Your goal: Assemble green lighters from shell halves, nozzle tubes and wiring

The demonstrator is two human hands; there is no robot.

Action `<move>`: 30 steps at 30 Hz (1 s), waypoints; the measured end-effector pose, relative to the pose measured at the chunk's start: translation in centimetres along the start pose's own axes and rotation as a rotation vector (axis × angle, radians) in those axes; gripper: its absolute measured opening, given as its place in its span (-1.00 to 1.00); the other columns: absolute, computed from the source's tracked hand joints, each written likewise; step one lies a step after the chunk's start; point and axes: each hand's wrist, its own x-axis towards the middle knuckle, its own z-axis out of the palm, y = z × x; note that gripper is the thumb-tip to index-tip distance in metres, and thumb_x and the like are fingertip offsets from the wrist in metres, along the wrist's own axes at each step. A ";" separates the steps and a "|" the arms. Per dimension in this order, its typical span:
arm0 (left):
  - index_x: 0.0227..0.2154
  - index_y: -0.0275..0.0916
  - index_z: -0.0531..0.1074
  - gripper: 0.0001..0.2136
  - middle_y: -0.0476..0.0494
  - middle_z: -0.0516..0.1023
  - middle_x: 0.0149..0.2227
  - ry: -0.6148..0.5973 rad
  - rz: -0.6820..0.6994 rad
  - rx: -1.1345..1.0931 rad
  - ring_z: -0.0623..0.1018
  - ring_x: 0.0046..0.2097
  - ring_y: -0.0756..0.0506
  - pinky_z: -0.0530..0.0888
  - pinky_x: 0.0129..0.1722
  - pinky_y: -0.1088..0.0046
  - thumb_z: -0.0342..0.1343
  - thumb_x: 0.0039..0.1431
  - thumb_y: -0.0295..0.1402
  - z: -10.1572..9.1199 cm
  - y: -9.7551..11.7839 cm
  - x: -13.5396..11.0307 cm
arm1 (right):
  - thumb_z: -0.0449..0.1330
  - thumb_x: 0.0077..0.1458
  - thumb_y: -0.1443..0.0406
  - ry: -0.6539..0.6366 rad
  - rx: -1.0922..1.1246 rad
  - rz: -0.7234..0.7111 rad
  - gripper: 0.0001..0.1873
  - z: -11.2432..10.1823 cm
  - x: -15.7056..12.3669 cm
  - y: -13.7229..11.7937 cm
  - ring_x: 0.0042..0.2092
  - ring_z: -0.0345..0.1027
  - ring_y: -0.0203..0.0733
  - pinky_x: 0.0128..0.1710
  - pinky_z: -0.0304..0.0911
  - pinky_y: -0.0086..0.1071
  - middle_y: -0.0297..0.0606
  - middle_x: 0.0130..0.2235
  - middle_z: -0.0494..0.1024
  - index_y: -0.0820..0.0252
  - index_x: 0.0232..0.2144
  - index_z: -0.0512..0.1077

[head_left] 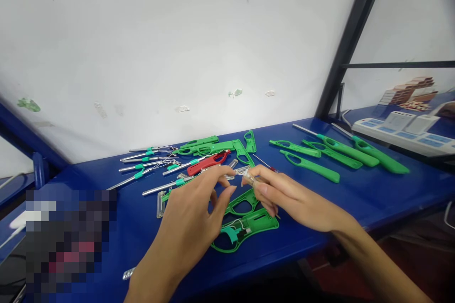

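Note:
My left hand (194, 213) and my right hand (284, 196) meet above a blue table (355, 194). My right hand pinches a small clear tube-like part (250, 179) between thumb and fingers. The fingertips of my left hand close on a thin metal piece (232, 170) beside that part. Under the hands lies an open green plastic shell (245, 227) with a teal piece and wires inside. A red shell (208, 162) lies just beyond my left hand.
Several metal rods with teal collars (149, 165) lie at the back left. Green shell halves (209, 146) sit behind the hands, and several assembled green handles (337, 154) lie at the right. A white power strip (401, 132) stands on the neighbouring bench.

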 end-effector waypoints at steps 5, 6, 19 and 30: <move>-0.12 -0.01 0.54 -0.87 0.13 0.68 -0.20 -0.217 -0.053 0.092 0.66 -0.26 -0.07 0.48 -0.26 0.36 0.09 0.48 -0.33 -1.5 0.0 -0.5 | 0.04 0.49 0.12 0.178 -0.095 -0.007 -0.78 0.1 0.0 0.4 -0.32 0.20 -0.20 -0.25 0.22 -0.27 -0.38 -0.29 0.36 0.03 -0.24 0.17; -0.13 -0.01 0.55 -0.86 0.12 0.68 -0.20 -0.265 -0.069 0.090 0.66 -0.21 -0.08 0.49 -0.22 0.34 0.07 0.49 -0.32 -1.6 0.1 -0.6 | 0.07 0.47 0.13 0.182 -0.155 -0.016 -0.77 0.1 -0.1 0.3 -0.32 0.19 -0.20 -0.24 0.20 -0.27 -0.38 -0.28 0.36 0.03 -0.25 0.16; -0.05 -0.20 0.56 -0.84 -0.19 0.61 -0.14 -0.027 0.123 0.253 0.59 -0.14 -0.23 0.62 -0.21 0.19 0.09 0.45 -0.38 1.5 0.3 -5.3 | 0.22 0.39 0.29 -0.008 -0.525 -0.015 -0.77 -0.1 0.1 -0.2 -0.32 0.37 -0.21 -0.29 0.12 -0.34 -0.44 -0.34 0.51 0.08 -0.32 0.25; 0.03 -0.20 0.53 -0.80 -0.24 0.58 -0.09 -0.046 0.133 0.257 0.58 -0.11 -0.27 0.67 -0.17 0.08 0.12 0.43 -0.37 2.6 -0.6 -7.1 | 0.35 0.33 0.26 -0.067 -0.554 -0.009 -0.88 0.7 0.2 0.1 -0.19 0.45 -0.13 -0.23 0.20 -0.33 -0.32 -0.18 0.58 0.09 -0.15 0.48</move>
